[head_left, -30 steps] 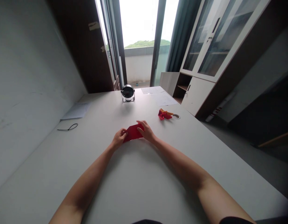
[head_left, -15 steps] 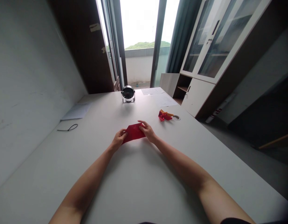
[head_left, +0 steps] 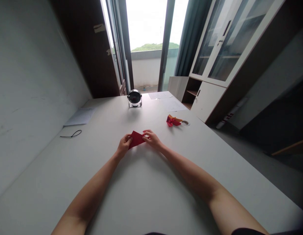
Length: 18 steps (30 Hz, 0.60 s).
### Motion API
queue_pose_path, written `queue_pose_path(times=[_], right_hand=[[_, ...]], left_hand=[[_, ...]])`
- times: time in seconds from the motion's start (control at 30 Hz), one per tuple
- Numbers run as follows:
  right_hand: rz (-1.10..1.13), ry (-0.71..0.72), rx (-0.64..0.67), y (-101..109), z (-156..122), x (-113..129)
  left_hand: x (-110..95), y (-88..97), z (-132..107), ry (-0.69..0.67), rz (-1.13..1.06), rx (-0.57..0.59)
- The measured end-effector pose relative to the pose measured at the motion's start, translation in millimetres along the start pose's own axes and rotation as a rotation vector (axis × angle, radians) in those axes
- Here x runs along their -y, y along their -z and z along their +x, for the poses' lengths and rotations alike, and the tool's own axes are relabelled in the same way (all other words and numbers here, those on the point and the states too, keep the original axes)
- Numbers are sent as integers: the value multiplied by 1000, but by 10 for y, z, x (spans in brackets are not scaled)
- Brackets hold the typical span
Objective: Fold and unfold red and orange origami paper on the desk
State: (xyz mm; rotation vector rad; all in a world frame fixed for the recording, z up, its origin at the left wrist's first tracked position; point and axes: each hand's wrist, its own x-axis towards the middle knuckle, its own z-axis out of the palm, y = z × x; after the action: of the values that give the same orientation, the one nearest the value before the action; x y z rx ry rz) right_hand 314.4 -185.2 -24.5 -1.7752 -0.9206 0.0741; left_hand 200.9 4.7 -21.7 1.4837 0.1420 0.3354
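Left hand (head_left: pixel 124 144) and right hand (head_left: pixel 151 139) pinching folded red paper (head_left: pixel 137 139)

The left thumb and fingers grip its left edge; the right fingertips, loosely curled, pinch its right corner. The paper, pointed on top, slopes down rightward over the white bench (head_left: pixel 146 192). Beyond lies a red-and-orange folded piece (head_left: pixel 173 121).

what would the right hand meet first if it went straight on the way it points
The red paper: the right hand seems to touch its near corner. Whether the line then clears the left hand is hard to judge, as depth is unclear.
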Motion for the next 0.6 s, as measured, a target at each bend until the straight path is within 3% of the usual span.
queue_pose_path(times=[0.17,0.3,0.6], right_hand=[[-28,-48,44,-21,-32,50],[4,-40,96,-33,-43,73],[-65,-23,181,-21,-64,134]], left_hand=[[-29,-1,-36,58,-37,87],[-116,-14,-90,48,52,146],[-115,15,-102,-45,324,101]])
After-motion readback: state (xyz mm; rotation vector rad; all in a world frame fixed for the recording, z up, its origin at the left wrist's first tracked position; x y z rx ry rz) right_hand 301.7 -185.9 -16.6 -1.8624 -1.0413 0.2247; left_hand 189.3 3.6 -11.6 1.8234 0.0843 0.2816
